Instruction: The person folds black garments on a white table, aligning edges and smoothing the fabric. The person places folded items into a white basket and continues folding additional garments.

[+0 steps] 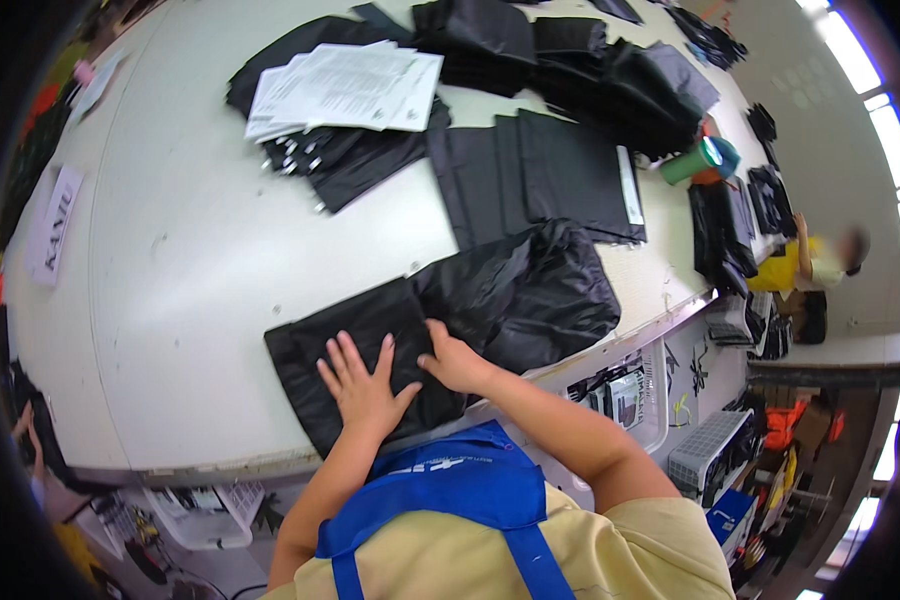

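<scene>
Along the near edge of the white tabletop (195,360) lies a black, shiny, partly folded cloth piece (462,298). The left hand (363,393) has its grip open, spread as if keeping layers flat; the right hand (457,362) touches the fold, pinching or not I cannot tell. Beyond, white paper sheets (350,92) top a black fabric pile (370,170), perhaps labelling it.

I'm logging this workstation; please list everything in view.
Black cloth: seemingly one, black, under both hands
Table: one, white, beneath the cloth
Other cloths: many, black or grey, far side
Papers: several, white, on those cloths
Cylinder: one, green, far right
Sign: one, white, table's left
Baskets: several, whitish, below left and right
Other people: at least two, one yellow-clad, both sides
Apron: one, blue, on the person
Left hand: one, bare, spread on the cloth
Right hand: one, bare, touching the cloth
</scene>
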Available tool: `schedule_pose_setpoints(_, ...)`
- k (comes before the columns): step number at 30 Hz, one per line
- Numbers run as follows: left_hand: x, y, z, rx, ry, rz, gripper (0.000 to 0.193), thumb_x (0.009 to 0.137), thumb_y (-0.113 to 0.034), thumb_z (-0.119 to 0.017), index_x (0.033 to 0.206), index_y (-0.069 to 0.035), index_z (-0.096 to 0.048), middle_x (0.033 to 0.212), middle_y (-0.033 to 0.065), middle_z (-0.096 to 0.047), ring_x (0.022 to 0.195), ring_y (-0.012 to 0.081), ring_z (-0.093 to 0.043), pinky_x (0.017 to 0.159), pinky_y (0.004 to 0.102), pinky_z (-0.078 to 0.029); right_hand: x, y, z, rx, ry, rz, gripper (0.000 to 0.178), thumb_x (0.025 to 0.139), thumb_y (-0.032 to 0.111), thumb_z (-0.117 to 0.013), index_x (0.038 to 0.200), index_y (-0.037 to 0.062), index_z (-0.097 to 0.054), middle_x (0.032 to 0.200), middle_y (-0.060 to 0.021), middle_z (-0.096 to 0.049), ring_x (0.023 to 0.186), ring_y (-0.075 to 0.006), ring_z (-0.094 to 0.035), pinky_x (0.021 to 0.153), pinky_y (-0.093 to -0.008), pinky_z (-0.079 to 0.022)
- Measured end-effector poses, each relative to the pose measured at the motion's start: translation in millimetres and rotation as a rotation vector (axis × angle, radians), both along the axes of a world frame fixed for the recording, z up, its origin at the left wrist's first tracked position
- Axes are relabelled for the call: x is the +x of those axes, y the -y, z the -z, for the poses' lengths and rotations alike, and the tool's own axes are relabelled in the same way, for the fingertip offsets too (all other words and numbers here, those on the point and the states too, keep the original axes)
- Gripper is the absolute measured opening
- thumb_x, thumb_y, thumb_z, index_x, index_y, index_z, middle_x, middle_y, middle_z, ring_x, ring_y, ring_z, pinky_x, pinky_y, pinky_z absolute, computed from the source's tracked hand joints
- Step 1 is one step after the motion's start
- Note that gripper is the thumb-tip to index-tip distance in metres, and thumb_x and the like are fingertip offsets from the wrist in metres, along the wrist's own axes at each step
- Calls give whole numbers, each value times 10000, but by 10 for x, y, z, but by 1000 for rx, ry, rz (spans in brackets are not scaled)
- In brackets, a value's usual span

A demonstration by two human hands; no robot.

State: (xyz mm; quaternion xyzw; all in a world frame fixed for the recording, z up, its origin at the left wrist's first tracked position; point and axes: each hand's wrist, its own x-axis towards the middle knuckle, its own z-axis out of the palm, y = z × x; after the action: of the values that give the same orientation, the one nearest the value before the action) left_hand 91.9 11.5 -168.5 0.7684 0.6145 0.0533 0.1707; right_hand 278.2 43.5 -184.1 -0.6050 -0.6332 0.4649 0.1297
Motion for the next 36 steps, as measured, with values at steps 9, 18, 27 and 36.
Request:
schedule_pose_setpoints(9,5,52,234,57,-57,20,848,663,-518,-728,1379,-193,-408,1481,364,-90,1379,525,-76,1082,653,-53,1768,-2678,-530,71,-741,677,513,906,289,-623,1291,-3,-450,1067,-110,-604,885,-175,-603,788,-286,-493)
schedule_pose_setpoints(18,-48,56,355,111,-86,36,748,738,-684,-565,1294,-192,-468,1455,359,-174,1339,548,-179,1055,677,-141,2501,-5157,225,110,-539,1412,704,778,361,-760,1278,-43,-476,1326,-212,-483,1226,-343,-455,1042,-472,-354)
schedule_pose_setpoints(27,-58,68,429,133,-41,4,705,644,-619,-703,1218,-240,-546,1436,336,-226,1327,543,-212,1049,679,-158,2481,-4602,-91,211,-1679,1456,301,905,186,-616,1156,37,-540,1165,-107,-548,1055,-272,-544,948,-454,-449)
schedule_pose_setpoints(36,-78,59,404,133,-62,35,740,712,-623,-645,1301,-212,-466,1436,363,-211,1320,557,-216,1042,685,-166,2077,-4472,-200,143,-1464,1305,302,826,112,-645,1116,52,-587,1129,-131,-590,1015,-319,-577,864,-522,-478)
